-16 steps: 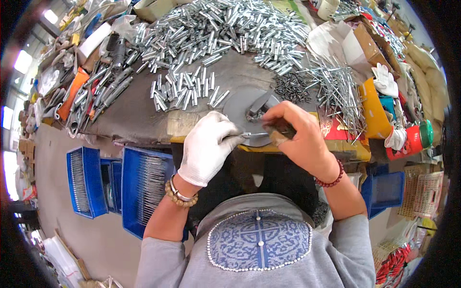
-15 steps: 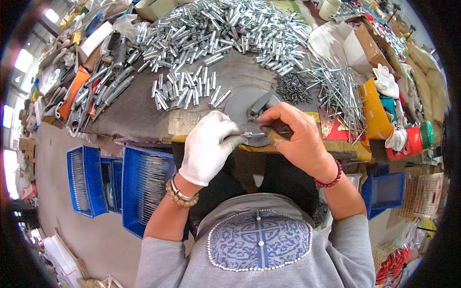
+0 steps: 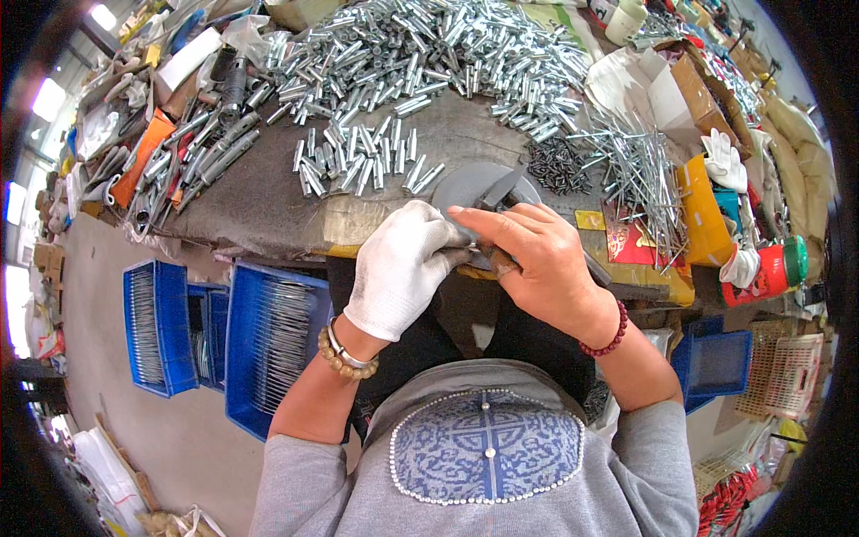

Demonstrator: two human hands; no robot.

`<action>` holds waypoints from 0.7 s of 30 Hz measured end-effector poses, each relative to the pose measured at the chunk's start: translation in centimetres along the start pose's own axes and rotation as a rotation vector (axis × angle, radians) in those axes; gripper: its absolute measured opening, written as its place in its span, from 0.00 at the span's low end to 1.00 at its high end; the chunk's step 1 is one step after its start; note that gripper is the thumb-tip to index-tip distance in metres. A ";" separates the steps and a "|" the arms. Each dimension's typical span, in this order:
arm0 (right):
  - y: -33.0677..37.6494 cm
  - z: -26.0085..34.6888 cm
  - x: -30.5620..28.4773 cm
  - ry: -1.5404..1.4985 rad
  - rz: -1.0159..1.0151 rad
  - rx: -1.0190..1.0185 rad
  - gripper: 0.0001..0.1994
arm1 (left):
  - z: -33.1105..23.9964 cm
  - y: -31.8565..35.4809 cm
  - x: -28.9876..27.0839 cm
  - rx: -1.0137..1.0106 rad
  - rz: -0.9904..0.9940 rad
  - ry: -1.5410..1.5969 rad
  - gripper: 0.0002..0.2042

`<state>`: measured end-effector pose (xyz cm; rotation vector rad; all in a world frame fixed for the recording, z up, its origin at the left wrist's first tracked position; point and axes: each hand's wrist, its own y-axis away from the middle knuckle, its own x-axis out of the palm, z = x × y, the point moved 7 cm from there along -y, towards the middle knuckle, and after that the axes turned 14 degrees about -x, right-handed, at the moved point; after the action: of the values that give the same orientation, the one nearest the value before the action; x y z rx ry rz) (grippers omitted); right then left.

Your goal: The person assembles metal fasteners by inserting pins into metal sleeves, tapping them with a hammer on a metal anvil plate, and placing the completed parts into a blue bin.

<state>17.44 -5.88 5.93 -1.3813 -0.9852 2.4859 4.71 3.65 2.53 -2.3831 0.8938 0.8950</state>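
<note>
Assembly at the bench edge, seen from above. The gloved left hand (image 3: 404, 268) and the bare right hand (image 3: 535, 259) meet just in front of the grey disc (image 3: 479, 183), which serves here as the landmark. The left hand is curled shut, its fingertips pinching a small metal part (image 3: 474, 240) that is mostly hidden between the two hands. The right hand is arched over it, index finger stretched leftward across the left fingertips, thumb and remaining fingers closed on a brown-handled tool (image 3: 503, 265) below. The step in hand appears to be fitting or driving one piece into another; the next move likely calls for steady pinch pressure and close alignment of tool and part. Both wrists are bent inward, forearms converging from the lower edge. Behind the disc lie rows of sleeves (image 3: 362, 161); to its right, dark screws (image 3: 557, 166) and long bolts (image 3: 640, 174).
</note>
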 end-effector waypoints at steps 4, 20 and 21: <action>-1.1 0.7 0.2 0.094 0.151 -0.021 0.31 | 0.4 -0.2 0.1 -0.027 -0.004 -0.041 0.12; -2.8 2.3 0.8 0.275 0.297 -0.172 0.23 | 1.8 -0.1 0.6 -0.171 -0.025 0.163 0.15; -2.9 2.2 1.1 0.246 0.336 -0.149 0.27 | 1.6 0.1 0.5 -0.144 -0.031 0.163 0.15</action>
<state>14.45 -4.25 7.65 -1.9923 -0.9688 2.4135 4.22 4.31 1.04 -2.6171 0.8763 0.7863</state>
